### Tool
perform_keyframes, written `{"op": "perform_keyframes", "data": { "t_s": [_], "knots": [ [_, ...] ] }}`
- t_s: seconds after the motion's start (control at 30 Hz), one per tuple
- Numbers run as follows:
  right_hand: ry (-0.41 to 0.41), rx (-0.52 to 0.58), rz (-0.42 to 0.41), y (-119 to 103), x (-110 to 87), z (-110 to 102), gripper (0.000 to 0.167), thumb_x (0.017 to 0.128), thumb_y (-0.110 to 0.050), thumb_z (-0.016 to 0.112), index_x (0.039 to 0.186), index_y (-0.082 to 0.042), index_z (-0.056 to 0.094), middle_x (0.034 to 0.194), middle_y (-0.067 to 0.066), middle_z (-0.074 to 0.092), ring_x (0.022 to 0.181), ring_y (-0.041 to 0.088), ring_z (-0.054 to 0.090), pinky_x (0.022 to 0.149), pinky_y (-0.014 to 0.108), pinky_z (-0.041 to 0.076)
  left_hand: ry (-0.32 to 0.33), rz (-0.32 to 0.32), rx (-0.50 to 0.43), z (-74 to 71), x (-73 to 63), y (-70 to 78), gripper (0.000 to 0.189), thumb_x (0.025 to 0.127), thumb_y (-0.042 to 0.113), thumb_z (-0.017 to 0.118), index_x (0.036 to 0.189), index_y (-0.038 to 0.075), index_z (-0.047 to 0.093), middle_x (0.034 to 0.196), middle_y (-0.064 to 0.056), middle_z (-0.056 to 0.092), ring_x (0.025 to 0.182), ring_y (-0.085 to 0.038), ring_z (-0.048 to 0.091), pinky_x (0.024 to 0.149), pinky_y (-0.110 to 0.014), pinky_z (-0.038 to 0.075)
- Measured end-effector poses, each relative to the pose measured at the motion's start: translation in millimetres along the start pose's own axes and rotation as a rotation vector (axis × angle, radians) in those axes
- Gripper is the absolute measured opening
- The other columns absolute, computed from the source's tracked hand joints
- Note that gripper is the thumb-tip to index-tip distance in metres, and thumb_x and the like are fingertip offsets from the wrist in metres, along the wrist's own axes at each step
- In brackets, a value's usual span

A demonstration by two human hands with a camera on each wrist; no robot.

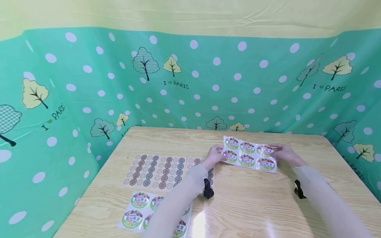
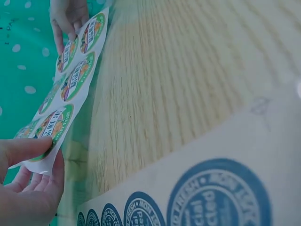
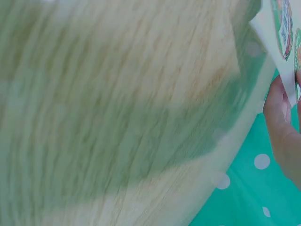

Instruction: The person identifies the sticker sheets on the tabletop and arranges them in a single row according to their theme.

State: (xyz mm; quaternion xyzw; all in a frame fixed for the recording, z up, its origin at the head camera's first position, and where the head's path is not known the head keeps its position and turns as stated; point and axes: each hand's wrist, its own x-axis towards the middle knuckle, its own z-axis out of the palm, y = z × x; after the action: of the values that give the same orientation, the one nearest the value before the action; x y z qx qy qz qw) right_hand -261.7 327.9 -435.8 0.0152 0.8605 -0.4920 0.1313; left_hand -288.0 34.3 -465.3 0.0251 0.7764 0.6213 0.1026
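"A green curtain [image 1: 238, 76] with white dots and printed trees hangs behind that wooden counter [image 1: 244, 195]."

"And the person's grips?"

"The left grip [image 1: 215, 155] pinches one end of a sheet of six round fruit labels [image 1: 247, 154], thumb on the printed face, fingers behind. The right grip [image 1: 285, 154] is clasping the other end."

"So the sheet spans the two?"

"Yes, raised at a tilt between them. I can't tell whether its lower edge touches the counter."

"Anything left of the left grip?"

"A flat sheet of brown and blue-grey stickers [image 1: 165, 172]. Nearer the person's body lies another fruit-label sheet [image 1: 143, 208], partly hidden by the left sleeve [image 1: 178, 201]."
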Motion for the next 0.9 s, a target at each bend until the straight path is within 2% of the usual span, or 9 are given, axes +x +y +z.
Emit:
{"op": "perform_keyframes", "data": {
  "t_s": [0.1, 0.27, 0.47, 0.63, 0.9],
  "knots": [
    [-0.036, -0.007, -0.025, -1, -6.7, -3, 0.061, 0.082, -0.007, 0.056, 0.134, 0.008, 0.027, 0.126, 0.032, 0.038, 0.095, 0.019, 0.053, 0.076, 0.025, 0.048, -0.031, -0.029, -0.027, -3.6, -6.6, 0.8, 0.044, 0.062, -0.017, 0.063, 0.102, -0.002, 0.054, 0.083, -0.010, 0.060, 0.072, -0.016, 0.057, 0.064, -0.023, 0.052],
    [-0.082, 0.012, -0.073, 0, -16.2, -6, 0.061, 0.082, -0.007, 0.057, 0.132, 0.011, 0.026, 0.121, 0.031, 0.043, 0.091, 0.012, 0.055, 0.077, 0.026, 0.049, -0.045, -0.070, -0.019, -8.2, -17.2, 2.3, 0.041, 0.062, -0.014, 0.063, 0.100, 0.000, 0.055, 0.082, -0.006, 0.058, 0.070, -0.013, 0.054, 0.062, -0.020, 0.049],
    [-0.123, 0.003, -0.037, -2, -24.5, -5, 0.064, 0.081, -0.012, 0.060, 0.132, 0.009, 0.027, 0.119, 0.026, 0.045, 0.090, 0.011, 0.055, 0.078, 0.026, 0.049, -0.067, -0.104, 0.001, -14.6, -30.2, 3.0, 0.033, 0.068, -0.008, 0.063, 0.099, 0.002, 0.056, 0.076, -0.003, 0.055, 0.063, -0.010, 0.050, 0.054, -0.017, 0.044],
    [-0.136, 0.005, -0.002, -6, -30.5, -4, 0.066, 0.080, -0.012, 0.062, 0.132, 0.009, 0.028, 0.115, 0.022, 0.047, 0.086, 0.013, 0.055, 0.076, 0.027, 0.050, -0.095, -0.109, -0.007, -18.5, -42.8, 2.7, 0.030, 0.071, -0.006, 0.062, 0.100, 0.001, 0.056, 0.077, -0.004, 0.060, 0.064, -0.010, 0.054, 0.058, -0.019, 0.049],
    [-0.198, 0.016, -0.031, -4, -40.8, -3, 0.064, 0.078, -0.007, 0.062, 0.129, 0.014, 0.029, 0.109, 0.020, 0.051, 0.088, 0.018, 0.057, 0.076, 0.031, 0.051, -0.139, -0.126, -0.034, -20.3, -66.8, 5.1, 0.030, 0.072, -0.007, 0.060, 0.102, -0.003, 0.053, 0.079, -0.008, 0.061, 0.067, -0.013, 0.057, 0.062, -0.025, 0.052]
  ]
}}
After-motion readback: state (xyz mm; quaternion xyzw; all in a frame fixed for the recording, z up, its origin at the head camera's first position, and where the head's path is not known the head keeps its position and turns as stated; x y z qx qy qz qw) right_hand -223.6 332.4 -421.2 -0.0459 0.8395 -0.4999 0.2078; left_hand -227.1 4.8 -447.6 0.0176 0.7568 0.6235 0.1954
